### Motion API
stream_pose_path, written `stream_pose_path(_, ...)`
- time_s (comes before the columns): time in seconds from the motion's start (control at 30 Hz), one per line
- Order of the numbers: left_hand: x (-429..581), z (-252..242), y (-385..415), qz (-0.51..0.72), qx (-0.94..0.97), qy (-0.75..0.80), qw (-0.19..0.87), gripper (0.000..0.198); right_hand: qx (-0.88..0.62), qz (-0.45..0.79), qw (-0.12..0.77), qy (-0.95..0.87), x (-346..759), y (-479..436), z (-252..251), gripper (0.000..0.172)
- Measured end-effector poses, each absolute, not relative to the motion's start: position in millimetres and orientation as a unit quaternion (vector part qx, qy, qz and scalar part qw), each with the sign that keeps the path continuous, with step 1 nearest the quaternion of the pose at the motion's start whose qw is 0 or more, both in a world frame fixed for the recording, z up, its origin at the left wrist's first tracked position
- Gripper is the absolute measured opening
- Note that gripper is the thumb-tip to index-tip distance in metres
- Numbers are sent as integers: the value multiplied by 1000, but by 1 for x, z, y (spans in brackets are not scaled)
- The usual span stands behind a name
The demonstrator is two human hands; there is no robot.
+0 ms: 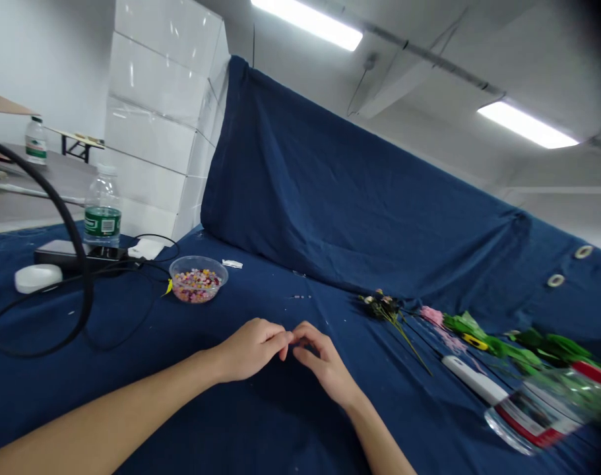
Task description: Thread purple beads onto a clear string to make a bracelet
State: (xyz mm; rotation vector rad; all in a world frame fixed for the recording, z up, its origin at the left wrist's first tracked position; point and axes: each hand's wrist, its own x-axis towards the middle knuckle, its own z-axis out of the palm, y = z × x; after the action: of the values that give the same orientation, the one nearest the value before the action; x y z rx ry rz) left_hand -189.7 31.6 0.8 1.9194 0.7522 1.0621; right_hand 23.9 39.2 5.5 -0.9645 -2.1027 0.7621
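One clear plastic bowl (197,258) of mixed beads (197,286) sits beyond two bare hands: the left hand (248,349) and right hand (324,369) half-curled, touching at the tips, any held item too small to tell.

Navy cloth (330,198) matt and creased — bowl (198,290) clear, glossy plastic.

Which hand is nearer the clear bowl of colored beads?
Left. The left hand sits near the clear bowl of colored beads, not touching it; the right hand lies farther off, beyond the left.
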Motion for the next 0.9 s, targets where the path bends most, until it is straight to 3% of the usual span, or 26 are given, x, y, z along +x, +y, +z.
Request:
stream_pose_path(0.2, -187, -5, 27, 335, 811, 314, 363, 42, -355, 332, 391, -781, 21, 40, 0, 21)
stream_pose_path(0.47, -186, -8, 27, 276, 831, 323, 358, 42, -341, 341, 381, -789, 15, 38, -5, 19)
stream_pose_path(0.9, -184, -11, 38, 359, 772, 310, 423, 44, -352, 346, 410, -767, 27, 43, -1, 20)
